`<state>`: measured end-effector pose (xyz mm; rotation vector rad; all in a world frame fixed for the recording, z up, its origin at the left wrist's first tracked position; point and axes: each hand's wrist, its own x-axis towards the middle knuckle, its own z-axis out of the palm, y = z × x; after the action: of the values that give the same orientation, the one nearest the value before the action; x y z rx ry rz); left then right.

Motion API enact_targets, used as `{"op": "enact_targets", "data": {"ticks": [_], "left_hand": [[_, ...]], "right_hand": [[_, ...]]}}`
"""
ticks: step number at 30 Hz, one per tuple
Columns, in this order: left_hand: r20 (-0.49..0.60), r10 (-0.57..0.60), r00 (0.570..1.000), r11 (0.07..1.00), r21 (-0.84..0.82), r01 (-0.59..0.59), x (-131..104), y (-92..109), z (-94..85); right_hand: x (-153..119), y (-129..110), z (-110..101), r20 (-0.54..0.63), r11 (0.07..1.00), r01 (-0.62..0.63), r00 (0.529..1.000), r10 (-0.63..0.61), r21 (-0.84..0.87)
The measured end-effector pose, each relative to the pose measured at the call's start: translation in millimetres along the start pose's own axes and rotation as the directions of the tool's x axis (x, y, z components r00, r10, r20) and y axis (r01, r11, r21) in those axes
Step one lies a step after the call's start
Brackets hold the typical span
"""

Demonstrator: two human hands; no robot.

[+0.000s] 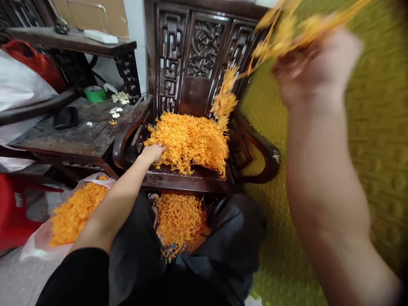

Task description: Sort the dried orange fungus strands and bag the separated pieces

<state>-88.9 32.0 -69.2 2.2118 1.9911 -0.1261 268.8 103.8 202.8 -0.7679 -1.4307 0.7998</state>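
A broad heap of small orange pieces [191, 138] covers the seat of a dark carved wooden chair [188, 183]. My left hand [154, 153] rests against the heap's left edge, its fingertips hidden among the pieces. Raised high at the upper right, my right hand [314, 63] is closed around orange strands [277, 42], blurred by motion. A cluster of orange pieces [225, 100] hangs from them above the heap's right end. Between my knees lies a pile of thin orange strands [182, 219].
At left, a plastic bag [33, 246] holds more orange pieces. A dark side table [68, 138] bears a green tape roll [94, 93], a black phone [66, 117] and pale bits. A red stool [9, 212] stands far left; a yellow-green woven surface [277, 221] is at right.
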Motion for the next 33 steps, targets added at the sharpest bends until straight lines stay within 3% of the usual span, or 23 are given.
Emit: {"op": "enact_targets", "data": {"ticks": [1,2,3,4,5,6,7,8,10,13,16,19,21,26,29,31,33], "left_hand": [[-0.069,-0.026,0.997,0.999,-0.026,0.024,-11,4,-14.4],[-0.169,-0.062,0.984,0.996,-0.079,0.049,-22,8,-29.0],[-0.333,-0.118,0.935,0.977,-0.205,0.050,-33,14,-42.9],[-0.487,-0.172,0.856,0.930,-0.368,-0.023,-44,22,-55.3],[-0.596,-0.201,0.777,0.841,-0.512,-0.175,-53,32,-65.6],[-0.654,-0.194,0.731,0.711,-0.607,-0.354,-60,44,-73.1],[-0.678,-0.147,0.720,0.549,-0.661,-0.511,-64,57,-77.7],[-0.676,-0.067,0.734,0.377,-0.698,-0.608,-67,71,-79.3],[-0.595,0.086,0.799,0.094,-0.794,-0.601,-67,99,-74.6],[-0.409,0.111,0.906,-0.106,-0.911,-0.398,-61,128,-58.4],[-0.269,0.008,0.963,-0.138,-0.954,-0.265,-54,135,-47.3],[-0.208,-0.047,0.977,-0.109,-0.971,-0.212,-48,132,-45.7],[-0.185,-0.086,0.979,-0.102,-0.976,-0.193,-43,130,-46.5],[-0.122,-0.067,0.990,-0.042,-0.991,-0.125,-35,135,-46.9],[-0.150,-0.144,0.978,-0.032,-0.987,-0.156,-35,132,-49.6],[-0.201,-0.226,0.953,-0.027,-0.977,-0.212,-37,125,-52.2],[-0.266,-0.252,0.930,0.021,-0.963,-0.270,-39,118,-54.0]], "right_hand": [[-15,2,9,-0.056,0.989,-0.078,0.995,0.085,0.129],[-32,7,19,-0.021,0.966,-0.198,0.979,0.204,0.169],[-50,12,28,0.063,0.938,-0.281,0.960,0.274,0.203],[-67,19,35,0.155,0.905,-0.351,0.934,0.321,0.239],[-84,27,41,0.246,0.868,-0.420,0.900,0.360,0.266],[-98,34,46,0.336,0.825,-0.489,0.856,0.392,0.283],[-111,42,50,0.413,0.783,-0.552,0.808,0.419,0.285],[-122,49,54,0.470,0.745,-0.605,0.763,0.443,0.280],[-138,63,61,0.519,0.687,-0.673,0.705,0.483,0.274],[-150,84,68,0.482,0.631,-0.701,0.701,0.525,0.332],[-157,107,69,0.413,0.645,-0.667,0.742,0.529,0.373],[-166,129,66,0.269,0.756,-0.560,0.828,0.492,0.339],[-175,141,65,0.205,0.793,-0.512,0.859,0.470,0.328],[-179,162,61,0.225,0.779,-0.545,0.838,0.497,0.310],[-160,173,43,-0.029,0.839,-0.452,0.876,0.482,0.304],[-146,179,26,-0.184,0.858,-0.393,0.865,0.467,0.330],[-141,180,14,-0.173,0.822,-0.425,0.840,0.514,0.380]]}}
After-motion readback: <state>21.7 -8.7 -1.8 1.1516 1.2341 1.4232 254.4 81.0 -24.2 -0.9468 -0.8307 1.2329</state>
